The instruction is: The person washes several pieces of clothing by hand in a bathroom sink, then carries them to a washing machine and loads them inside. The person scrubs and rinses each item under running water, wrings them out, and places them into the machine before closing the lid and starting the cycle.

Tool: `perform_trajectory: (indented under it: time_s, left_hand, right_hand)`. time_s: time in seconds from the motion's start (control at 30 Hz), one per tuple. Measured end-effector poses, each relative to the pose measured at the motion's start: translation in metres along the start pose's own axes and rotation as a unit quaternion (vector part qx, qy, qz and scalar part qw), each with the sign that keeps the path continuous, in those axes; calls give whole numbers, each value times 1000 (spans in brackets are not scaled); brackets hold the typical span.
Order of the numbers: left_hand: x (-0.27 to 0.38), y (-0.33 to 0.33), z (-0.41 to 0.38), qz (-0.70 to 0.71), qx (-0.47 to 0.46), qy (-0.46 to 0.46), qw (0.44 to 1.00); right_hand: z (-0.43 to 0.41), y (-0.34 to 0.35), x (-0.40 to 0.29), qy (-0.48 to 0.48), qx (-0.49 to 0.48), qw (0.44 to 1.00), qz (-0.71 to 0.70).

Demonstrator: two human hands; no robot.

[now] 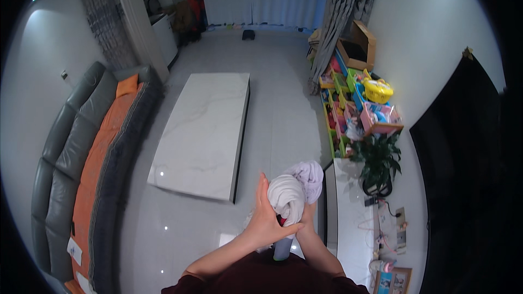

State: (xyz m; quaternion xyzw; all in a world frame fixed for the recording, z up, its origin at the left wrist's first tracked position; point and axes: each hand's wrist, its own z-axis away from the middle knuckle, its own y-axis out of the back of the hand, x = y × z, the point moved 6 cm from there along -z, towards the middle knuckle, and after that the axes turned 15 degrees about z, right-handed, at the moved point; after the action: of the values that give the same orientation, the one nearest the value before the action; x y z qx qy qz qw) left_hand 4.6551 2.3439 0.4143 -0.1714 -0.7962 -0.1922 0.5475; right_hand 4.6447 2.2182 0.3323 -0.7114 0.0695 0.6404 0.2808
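My left hand (264, 218) presses against the near left side of a rolled white cloth (286, 194), with its fingers pointing up along it. From the other side, my right hand (306, 220) supports the same bundle, partly hidden behind the cloth. A twisted pale lavender cloth (311, 179) bulges out beyond the white one on the right. Below my hands hangs a grey piece (282, 248) that looks like fabric, close against my dark red top (261, 275). A small red and black patch shows between the folds.
A low marble-topped table (200, 130) stands ahead on the left, and a grey leather sofa (61, 171) lines the left wall. To the right are a white cabinet (353, 220), a potted plant (378, 163), toy bins (341, 118) and a large black television (461, 171).
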Motion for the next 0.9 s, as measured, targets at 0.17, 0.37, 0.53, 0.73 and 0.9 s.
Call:
perform_trajectory:
  time_s: [0.17, 0.37, 0.53, 0.73, 0.9]
  left_hand:
    - [-68, 33, -173, 135, -19, 60, 989]
    - [-158, 63, -340, 219, 2, 39, 975]
    - [-218, 64, -485, 277, -10, 47, 960]
    - [-303, 133, -633, 386, 161, 227, 879]
    - [-390, 220, -731, 556, 226, 157, 784]
  right_hand:
    - [-150, -19, -19, 1, 15, 998, 66]
    - [-322, -46, -45, 56, -217, 944, 244]
    - [-484, -44, -9, 139, -122, 967, 175]
    - [-689, -79, 21, 18, -156, 983, 91]
    - [-850, -79, 70, -131, -72, 989, 18]
